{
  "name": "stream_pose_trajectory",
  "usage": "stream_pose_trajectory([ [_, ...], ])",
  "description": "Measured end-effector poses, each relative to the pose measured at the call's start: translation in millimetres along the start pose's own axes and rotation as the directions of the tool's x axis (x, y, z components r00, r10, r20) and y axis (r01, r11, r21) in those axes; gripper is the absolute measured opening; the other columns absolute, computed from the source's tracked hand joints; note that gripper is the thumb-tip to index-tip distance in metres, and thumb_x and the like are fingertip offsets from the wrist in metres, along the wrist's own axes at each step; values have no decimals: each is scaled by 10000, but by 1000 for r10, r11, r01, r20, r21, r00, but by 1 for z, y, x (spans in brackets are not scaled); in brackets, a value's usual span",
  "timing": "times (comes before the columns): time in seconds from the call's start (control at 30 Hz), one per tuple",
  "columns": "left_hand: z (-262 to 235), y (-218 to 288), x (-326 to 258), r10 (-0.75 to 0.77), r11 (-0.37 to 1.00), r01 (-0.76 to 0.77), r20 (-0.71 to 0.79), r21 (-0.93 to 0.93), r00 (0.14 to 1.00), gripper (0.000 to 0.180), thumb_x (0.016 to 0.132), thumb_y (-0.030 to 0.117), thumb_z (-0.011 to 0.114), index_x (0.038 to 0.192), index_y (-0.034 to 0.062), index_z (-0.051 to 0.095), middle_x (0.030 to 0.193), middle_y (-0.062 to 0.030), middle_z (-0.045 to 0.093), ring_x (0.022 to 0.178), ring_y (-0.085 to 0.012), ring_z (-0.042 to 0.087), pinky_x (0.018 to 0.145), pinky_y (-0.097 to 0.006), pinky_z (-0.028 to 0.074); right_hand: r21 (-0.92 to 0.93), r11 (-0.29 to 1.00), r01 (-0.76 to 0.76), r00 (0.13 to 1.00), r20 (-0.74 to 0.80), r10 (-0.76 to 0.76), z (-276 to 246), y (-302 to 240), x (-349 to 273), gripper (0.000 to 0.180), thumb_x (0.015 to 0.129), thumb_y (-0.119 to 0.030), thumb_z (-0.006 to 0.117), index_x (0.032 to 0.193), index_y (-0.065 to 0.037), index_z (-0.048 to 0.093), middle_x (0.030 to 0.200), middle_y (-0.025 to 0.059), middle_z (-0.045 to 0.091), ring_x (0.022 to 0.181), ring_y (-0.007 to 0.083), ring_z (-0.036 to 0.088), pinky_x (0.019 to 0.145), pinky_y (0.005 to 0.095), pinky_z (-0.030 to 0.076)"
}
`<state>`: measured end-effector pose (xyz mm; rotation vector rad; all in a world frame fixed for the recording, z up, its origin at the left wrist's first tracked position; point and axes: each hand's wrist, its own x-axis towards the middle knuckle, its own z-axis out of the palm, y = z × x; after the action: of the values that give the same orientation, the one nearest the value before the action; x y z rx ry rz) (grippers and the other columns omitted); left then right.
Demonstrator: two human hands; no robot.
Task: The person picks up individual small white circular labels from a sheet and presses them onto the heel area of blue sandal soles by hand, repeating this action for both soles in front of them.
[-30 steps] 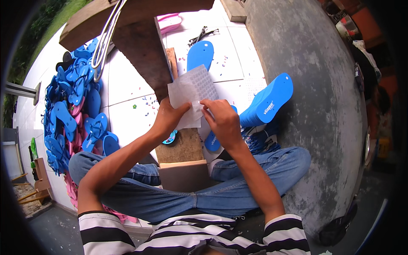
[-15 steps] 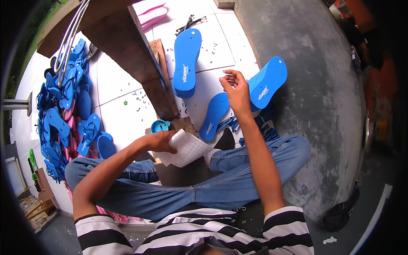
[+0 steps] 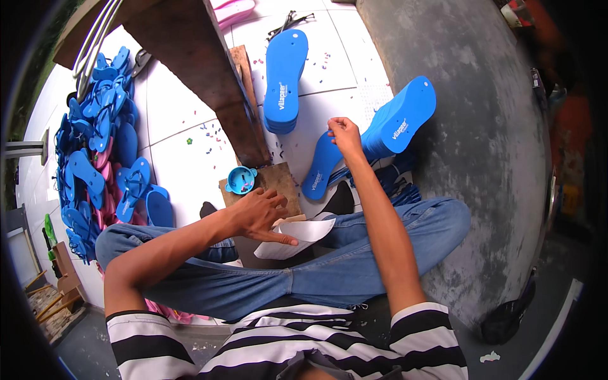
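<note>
My left hand (image 3: pixel 263 216) hovers with fingers spread over a white sheet of paper (image 3: pixel 301 239), its thumb extended across the sheet's edge. The sheet lies curled over a block between my legs. My right hand (image 3: pixel 345 136) is drawn into a pinch beside a lone blue sandal sole (image 3: pixel 322 166); anything at its fingertips is too small to name. Just past my left hand, a small turquoise cup (image 3: pixel 241 180) with side handles and tiny bits inside stands on a wooden board (image 3: pixel 278 177).
Stacks of blue soles stand ahead (image 3: pixel 286 76) and to the right (image 3: pixel 405 117). Blue straps (image 3: pixel 399 190) lie beneath the right stack. A heap of blue and pink flip-flops (image 3: pixel 104 139) fills the left. A wooden beam (image 3: pixel 196 69) slants above the tiles (image 3: pixel 180 114), where coloured scraps are scattered.
My left hand has let go of the paper, which has dropped lower, and its fingers have spread. My right hand has moved slightly left and down, its fingers curling closer together.
</note>
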<state>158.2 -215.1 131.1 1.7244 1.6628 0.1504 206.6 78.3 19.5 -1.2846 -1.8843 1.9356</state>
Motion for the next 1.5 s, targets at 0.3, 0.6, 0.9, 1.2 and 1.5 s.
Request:
stream_pose_trajectory([
  [0.3, 36, -43, 145, -275, 904, 192, -175, -383, 945, 736, 929, 583, 641, 1341, -21, 547, 1106, -219, 631, 1009, -344, 622, 858, -425, 538, 95, 992, 86, 993, -94, -77, -13, -9, 1, 208, 960, -212, 666, 1056, -27, 669, 888, 51, 714, 722, 103, 656, 588, 247, 504],
  [0.6, 108, -30, 250, -709, 703, 542, -401, -460, 580, 1059, 733, 360, 863, 1512, -9, 250, 1249, -252, 438, 1075, -430, 552, 829, -503, 553, 52, 982, 180, 983, -47, -178, 1, -26, -4, 234, 991, -213, 645, 1120, -17, 639, 919, 56, 692, 753, 105, 648, 615, 228, 499],
  [0.9, 80, -42, 205, -734, 678, 612, -425, -408, 529, 1024, 798, 393, 819, 1545, 24, 225, 1375, -323, 378, 1172, -508, 498, 824, -563, 555, -77, 991, 112, 989, -93, -119, -1, 10, 21, 228, 951, -223, 674, 1057, -21, 686, 896, 66, 734, 708, 123, 692, 618, 284, 530],
  [1.2, 82, -94, 222, -374, 850, 527, -693, 10, 617, 924, 817, 473, 747, 1520, 32, 340, 1599, -149, 312, 1401, -416, 360, 1119, -595, 335, -157, 988, -2, 992, -127, -18, 8, 67, 52, 211, 918, -205, 721, 1002, -12, 744, 843, 44, 731, 710, 121, 656, 658, 265, 513],
  [1.5, 71, -93, 225, -487, 836, 543, -568, -83, 664, 988, 781, 501, 775, 1531, 39, 330, 1549, -157, 371, 1332, -399, 426, 1041, -537, 414, -356, 935, -3, 993, -108, -38, 12, 73, 62, 287, 887, -291, 752, 983, -22, 782, 842, 85, 761, 769, 177, 697, 790, 301, 536],
])
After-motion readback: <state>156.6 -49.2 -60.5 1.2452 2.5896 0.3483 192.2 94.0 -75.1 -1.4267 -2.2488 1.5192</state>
